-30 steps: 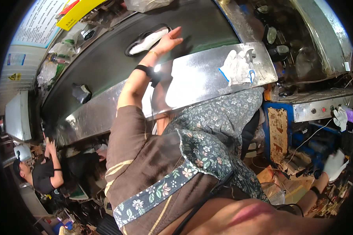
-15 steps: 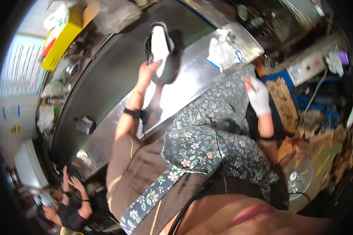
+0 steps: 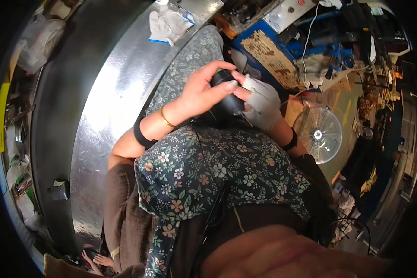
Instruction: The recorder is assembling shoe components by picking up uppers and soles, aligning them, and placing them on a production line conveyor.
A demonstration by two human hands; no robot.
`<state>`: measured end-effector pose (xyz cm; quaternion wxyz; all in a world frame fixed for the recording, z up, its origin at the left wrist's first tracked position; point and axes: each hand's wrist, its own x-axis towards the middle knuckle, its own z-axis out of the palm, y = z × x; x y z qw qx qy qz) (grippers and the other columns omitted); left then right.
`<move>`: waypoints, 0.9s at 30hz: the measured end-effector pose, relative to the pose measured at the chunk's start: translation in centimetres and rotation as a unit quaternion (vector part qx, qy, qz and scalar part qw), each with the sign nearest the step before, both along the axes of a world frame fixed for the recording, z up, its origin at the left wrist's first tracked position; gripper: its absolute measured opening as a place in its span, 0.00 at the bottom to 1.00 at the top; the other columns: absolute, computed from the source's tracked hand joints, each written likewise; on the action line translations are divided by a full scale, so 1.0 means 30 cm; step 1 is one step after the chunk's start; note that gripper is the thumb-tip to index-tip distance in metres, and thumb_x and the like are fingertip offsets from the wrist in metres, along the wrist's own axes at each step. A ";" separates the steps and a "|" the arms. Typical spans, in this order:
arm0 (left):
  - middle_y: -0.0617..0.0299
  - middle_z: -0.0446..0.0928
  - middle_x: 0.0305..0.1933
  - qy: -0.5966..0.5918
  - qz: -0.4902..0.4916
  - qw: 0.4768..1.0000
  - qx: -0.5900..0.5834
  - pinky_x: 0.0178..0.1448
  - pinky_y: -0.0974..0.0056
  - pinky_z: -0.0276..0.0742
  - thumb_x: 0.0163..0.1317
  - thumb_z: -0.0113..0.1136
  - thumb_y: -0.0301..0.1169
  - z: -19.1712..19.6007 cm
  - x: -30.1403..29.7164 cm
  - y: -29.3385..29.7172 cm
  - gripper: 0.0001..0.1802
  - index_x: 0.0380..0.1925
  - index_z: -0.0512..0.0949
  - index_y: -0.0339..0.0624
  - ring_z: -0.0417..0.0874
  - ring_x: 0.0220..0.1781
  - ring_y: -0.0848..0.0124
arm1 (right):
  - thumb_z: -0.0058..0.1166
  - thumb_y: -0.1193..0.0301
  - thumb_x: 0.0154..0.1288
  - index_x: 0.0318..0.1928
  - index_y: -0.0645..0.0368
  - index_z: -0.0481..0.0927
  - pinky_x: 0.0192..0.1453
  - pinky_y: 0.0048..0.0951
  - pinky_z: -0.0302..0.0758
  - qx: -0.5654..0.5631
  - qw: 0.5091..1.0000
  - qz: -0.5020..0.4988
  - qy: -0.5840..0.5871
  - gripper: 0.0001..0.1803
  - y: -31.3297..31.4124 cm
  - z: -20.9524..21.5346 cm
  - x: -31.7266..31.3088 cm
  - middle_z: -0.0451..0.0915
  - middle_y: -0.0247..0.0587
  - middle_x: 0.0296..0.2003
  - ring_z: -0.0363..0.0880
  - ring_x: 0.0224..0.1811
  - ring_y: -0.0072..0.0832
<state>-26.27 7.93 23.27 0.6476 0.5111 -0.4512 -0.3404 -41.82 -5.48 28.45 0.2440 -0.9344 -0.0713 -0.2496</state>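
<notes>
Dark shoe [image 3: 226,103]: now over apron [image 3: 217,171], worked two-handed
Left hand [image 3: 207,90]: curled round it
Right hand [image 3: 263,102]: gloved, gripping it

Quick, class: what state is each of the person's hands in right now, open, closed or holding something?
Left hand: closed around a black shoe.
Right hand: gloved, holding the same shoe from the other side.

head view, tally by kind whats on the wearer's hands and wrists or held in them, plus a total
Black shoe, between left hand and right hand: 1
White glove, worn on the right: 1
Black bands, one per wrist: 2
Gold bracelet, left wrist: 1
Total: 5
</notes>
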 end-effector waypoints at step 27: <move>0.59 0.80 0.48 0.139 0.078 0.968 0.193 0.53 0.69 0.77 0.61 0.69 0.26 -0.257 0.242 -0.031 0.30 0.61 0.67 0.35 0.80 0.48 0.74 | 0.34 0.45 0.76 0.54 0.68 0.76 0.50 0.39 0.78 0.569 0.684 -0.217 0.401 0.35 -0.029 -0.492 0.217 0.84 0.54 0.42 0.83 0.44 0.45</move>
